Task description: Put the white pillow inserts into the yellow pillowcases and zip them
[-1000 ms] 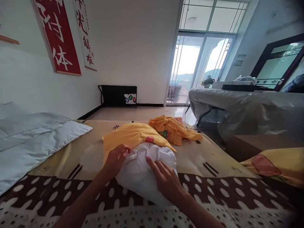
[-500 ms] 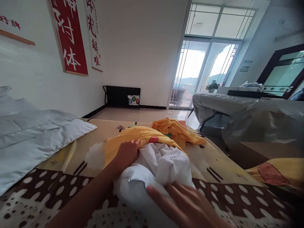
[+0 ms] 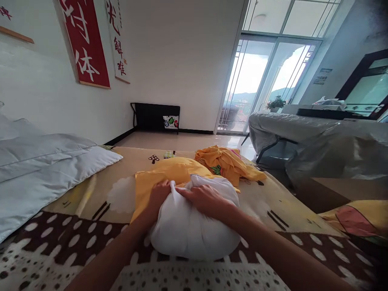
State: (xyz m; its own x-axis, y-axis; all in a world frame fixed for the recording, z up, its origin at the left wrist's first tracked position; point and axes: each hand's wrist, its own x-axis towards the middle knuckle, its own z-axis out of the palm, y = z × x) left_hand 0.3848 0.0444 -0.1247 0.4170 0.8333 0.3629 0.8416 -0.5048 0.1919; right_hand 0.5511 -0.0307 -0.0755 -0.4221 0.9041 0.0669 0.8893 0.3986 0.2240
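Note:
A plump white pillow (image 3: pixel 194 234) lies bunched on the bed in front of me, its far end at the mouth of a yellow pillowcase (image 3: pixel 172 165). My left hand (image 3: pixel 160 194) is closed at the near left edge of the pillowcase, beside a raised fold of white cloth; its fingertips are partly hidden. Across the top of the pillow, my right hand (image 3: pixel 207 199) has its fingers curled into the white fabric and pointing left, close to the left hand. Just beyond, a crumpled orange-yellow cloth (image 3: pixel 227 161) with a green print touches the pillowcase.
A patterned brown and cream blanket (image 3: pixel 254 202) covers the bed. White bedding (image 3: pixel 60 161) lies at the left, and a yellow cloth with a red patch (image 3: pixel 354 218) at the right edge. Past the bed stand a plastic-covered table (image 3: pixel 281 121) and a black folded frame (image 3: pixel 151 115).
My right hand has moved forward and up from the pillow's near side onto its top, by the left hand. The pillow looks rounder and more gathered. The view has tilted down slightly.

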